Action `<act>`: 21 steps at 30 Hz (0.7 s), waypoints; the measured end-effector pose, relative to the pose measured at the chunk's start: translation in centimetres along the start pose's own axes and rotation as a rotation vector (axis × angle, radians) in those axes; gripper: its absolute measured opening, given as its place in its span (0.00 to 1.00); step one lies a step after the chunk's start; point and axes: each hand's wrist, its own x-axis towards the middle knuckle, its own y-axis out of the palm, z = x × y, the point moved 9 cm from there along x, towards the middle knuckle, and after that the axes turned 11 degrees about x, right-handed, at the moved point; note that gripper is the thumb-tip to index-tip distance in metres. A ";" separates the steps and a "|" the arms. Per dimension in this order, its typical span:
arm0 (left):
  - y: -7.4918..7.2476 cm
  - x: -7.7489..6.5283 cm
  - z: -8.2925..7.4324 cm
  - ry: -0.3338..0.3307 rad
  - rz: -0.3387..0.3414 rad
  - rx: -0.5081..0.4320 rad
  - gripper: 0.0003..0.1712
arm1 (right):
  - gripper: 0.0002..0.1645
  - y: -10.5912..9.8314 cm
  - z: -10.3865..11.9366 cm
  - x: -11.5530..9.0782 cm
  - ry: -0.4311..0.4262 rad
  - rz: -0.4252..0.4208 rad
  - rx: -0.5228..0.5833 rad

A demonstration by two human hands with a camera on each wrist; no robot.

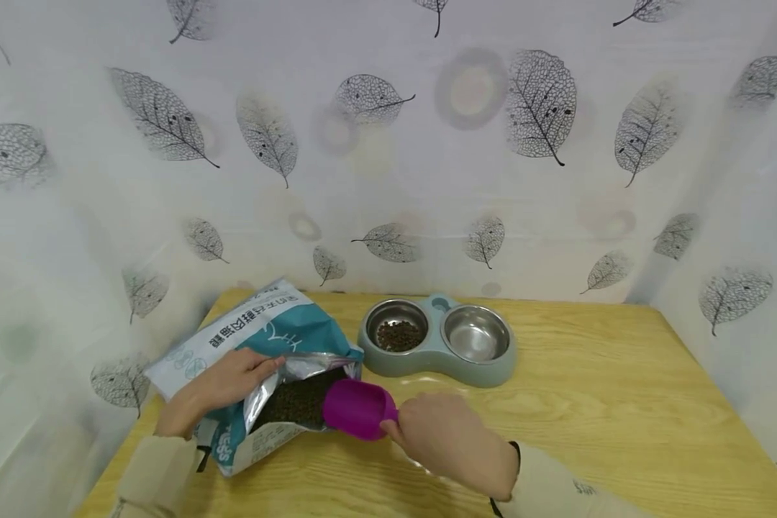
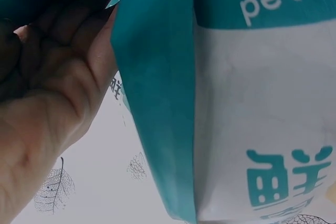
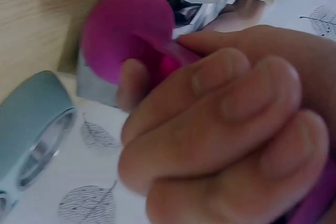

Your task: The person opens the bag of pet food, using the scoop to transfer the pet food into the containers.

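Note:
A teal and white pet food bag (image 1: 298,320) lies on its side with its mouth toward the right, brown kibble (image 1: 298,401) showing inside. My left hand (image 1: 229,378) grips the upper edge of the bag's mouth and holds it raised. In the left wrist view the bag's teal side fold (image 2: 155,108) hides the fingertips. The handle of a magenta scoop (image 1: 357,409) is in my right hand (image 1: 450,439), fingers curled round it. The scoop's front end overlaps the bag's mouth in the head view. From the right wrist, the scoop's rounded underside (image 3: 113,35) shows.
Behind the scoop stands a blue-grey double bowl stand (image 1: 427,360). Its left steel bowl (image 1: 398,309) contains some kibble, while the right steel bowl (image 1: 478,334) shows bare metal. A leaf-patterned curtain (image 1: 388,180) surrounds the back and sides of the wooden table (image 1: 596,388).

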 end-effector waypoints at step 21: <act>0.2 0.0 0.1 -0.007 0.001 -0.001 0.29 | 0.34 2.2 -1.3 3.3 0.140 0.334 0.399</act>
